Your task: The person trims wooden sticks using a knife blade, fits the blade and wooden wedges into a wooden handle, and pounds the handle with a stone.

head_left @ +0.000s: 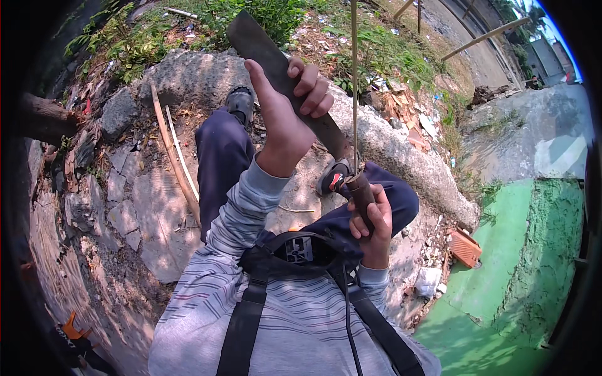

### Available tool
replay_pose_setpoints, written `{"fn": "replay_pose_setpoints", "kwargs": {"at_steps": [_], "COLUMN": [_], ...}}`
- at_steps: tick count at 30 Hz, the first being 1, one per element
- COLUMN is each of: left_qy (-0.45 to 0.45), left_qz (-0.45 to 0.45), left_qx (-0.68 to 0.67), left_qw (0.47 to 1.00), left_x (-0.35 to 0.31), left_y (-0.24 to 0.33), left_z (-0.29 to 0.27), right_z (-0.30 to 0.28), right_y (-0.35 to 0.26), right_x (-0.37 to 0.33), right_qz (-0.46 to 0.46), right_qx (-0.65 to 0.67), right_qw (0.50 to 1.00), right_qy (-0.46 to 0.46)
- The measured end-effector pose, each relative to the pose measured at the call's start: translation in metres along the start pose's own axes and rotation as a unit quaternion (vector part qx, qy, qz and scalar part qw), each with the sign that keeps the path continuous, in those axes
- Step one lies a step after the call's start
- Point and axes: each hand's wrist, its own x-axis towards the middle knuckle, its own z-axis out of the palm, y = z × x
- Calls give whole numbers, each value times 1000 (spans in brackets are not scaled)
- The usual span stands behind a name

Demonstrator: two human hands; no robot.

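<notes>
A long machete (258,42) with a dark, broad blade slants across in front of me, its tip up to the left. My left hand (282,116) is closed around the blade at mid-length, thumb on one side and curled fingers on the other. The brown cylindrical handle (360,195) sits in the grip of my right hand (375,219), lower and to the right. A thin upright stick (355,81) runs down to the handle's top end; I cannot tell whether they touch. My shoes (239,103) show beyond my knees, one partly behind the blade.
A rough concrete ledge (426,175) crosses ahead, with green plants (263,22) and litter behind it. Two peeled sticks (169,147) lie on broken paving at left. At right, an orange-brown brick (464,248) lies beside green-painted concrete (483,282). A black strapped bag (295,250) is on my front.
</notes>
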Motion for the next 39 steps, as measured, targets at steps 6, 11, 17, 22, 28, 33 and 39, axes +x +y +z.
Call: {"fn": "replay_pose_setpoints", "kwargs": {"at_steps": [6,11,17,22,28,33,39], "left_qy": [-81,-55,-94,-161,-209,-258,-331], "left_qz": [-16,-5,24,12,-15,4,1], "left_qx": [-6,-1,46,8,-55,-22,-108], "left_qw": [997,998,994,987,976,966,937], "left_x": [-17,-27,-41,-47,-52,-58,-61], "left_y": [18,20,26,35,36,35,35], "left_z": [25,42,60,67,69,79,84], "right_z": [21,26,31,32,16,14,17], "right_y": [2,2,9,14,21,3,-17], "right_x": [-12,-21,-34,-45,-46,-44,-42], "right_qz": [-66,-97,-170,-214,-306,-222,-25], "right_qx": [-79,-122,-211,-255,-344,-309,-170], "right_qw": [994,987,963,943,888,925,980], "right_qy": [-41,-28,-5,9,-9,0,-98]}}
